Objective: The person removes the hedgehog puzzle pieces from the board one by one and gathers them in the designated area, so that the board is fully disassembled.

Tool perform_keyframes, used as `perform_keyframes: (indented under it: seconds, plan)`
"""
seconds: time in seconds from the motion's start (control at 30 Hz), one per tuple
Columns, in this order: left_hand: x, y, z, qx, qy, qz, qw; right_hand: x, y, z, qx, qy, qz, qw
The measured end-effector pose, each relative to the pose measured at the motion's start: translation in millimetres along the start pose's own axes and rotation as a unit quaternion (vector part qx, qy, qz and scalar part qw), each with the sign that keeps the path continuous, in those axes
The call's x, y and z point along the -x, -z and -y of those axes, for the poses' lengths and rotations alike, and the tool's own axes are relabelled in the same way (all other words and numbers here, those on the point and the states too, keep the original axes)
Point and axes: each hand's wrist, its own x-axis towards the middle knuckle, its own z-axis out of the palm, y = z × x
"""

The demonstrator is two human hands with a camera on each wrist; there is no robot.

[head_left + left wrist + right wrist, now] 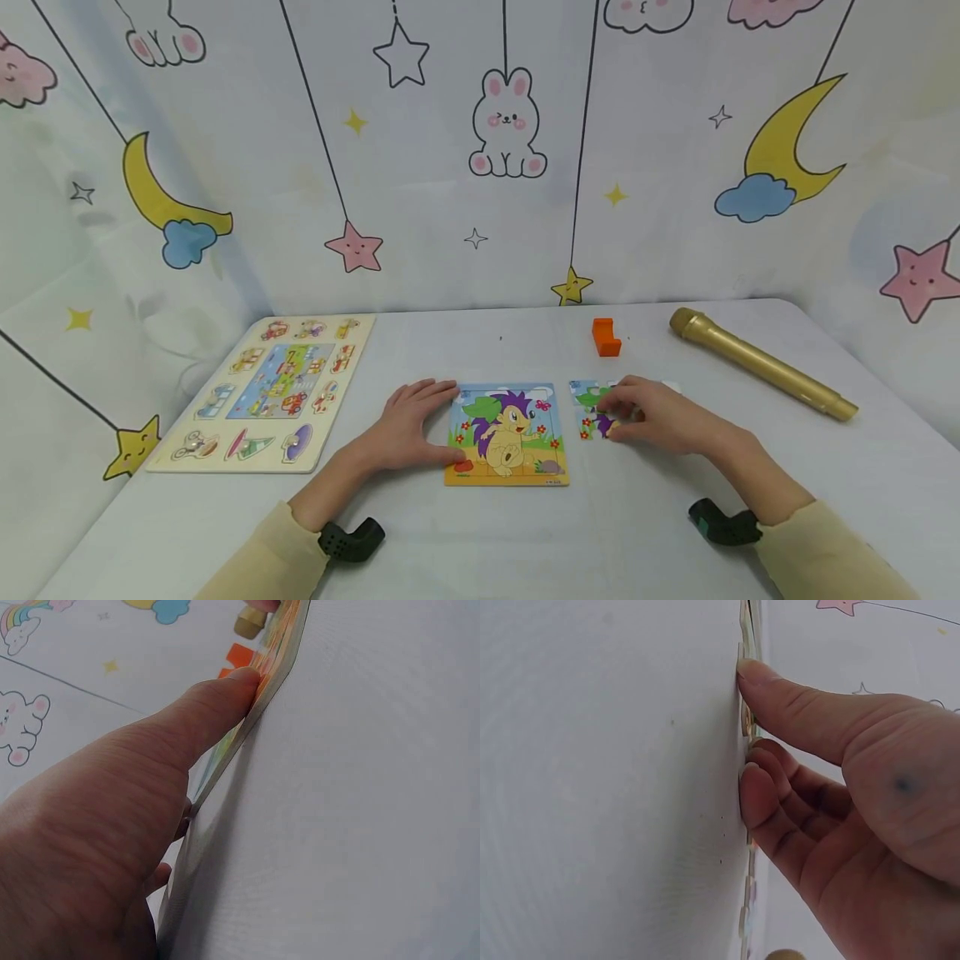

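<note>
A square hedgehog picture board (pixel 517 481) lies flat before me. My left hand (pixel 412 425) rests at its left edge, fingers stretched toward the upper corner. The thumb (pixel 225 690) of that hand lies on the board's face near the lower left. Several jigsaw puzzle pieces (pixel 587 400), with green leaf, purple and red flower printing, lie just right of the board. Over them my right hand (pixel 660 417) bends its fingers, thumb and fingertips at either side of a puzzle piece (pixel 745 720). The palm hides part of the group.
A cream peg puzzle board (pixel 330 433) with vehicle and toy shapes lies at the left. Behind the jigsaw pieces stands an orange block (pixel 606 337). At the right rear a gold microphone-shaped object (pixel 765 362) lies slantwise. A printed curtain (pixel 450 208) backs the white table.
</note>
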Motion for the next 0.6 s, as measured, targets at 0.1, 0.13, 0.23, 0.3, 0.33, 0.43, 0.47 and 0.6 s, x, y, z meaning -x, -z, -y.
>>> perform_keyframes:
  seconds: [0.1,0.13,0.23,0.3,0.33,0.43,0.47,0.6]
  plan:
    - [0.3,-0.2,0.3,0.0,0.0,0.0,1.0,0.6,0.3,-0.2,0.004,0.001,0.001,1.0]
    - [0.4,-0.2,0.5,-0.001,-0.001,-0.001,1.0,0.6,0.4,-0.2,0.005,0.002,0.002,1.0]
    - [0.3,-0.7,1.1,-0.003,0.0,-0.001,1.0,0.6,0.8,-0.3,0.005,0.004,0.003,1.0]
    - [0.1,-1.0,1.3,-0.005,0.0,-0.002,1.0,0.7,1.5,-0.9,0.002,0.006,0.004,1.0]
    - [0.0,-0.9,1.2,-0.006,0.0,-0.002,1.0,0.8,1.9,-1.5,0.001,0.006,0.003,1.0]
    - [-0.1,-0.6,0.3,-0.006,0.0,-0.003,1.0,1.3,3.3,-3.4,-0.003,0.005,0.001,1.0]
    - [-0.2,-0.7,0.4,-0.006,0.0,-0.003,1.0,1.5,3.6,-4.0,-0.004,0.003,-0.002,1.0]
    - [-0.5,-0.5,0.7,-0.007,-0.001,-0.003,1.0,1.2,5.6,-2.4,-0.012,0.003,-0.008,1.0]
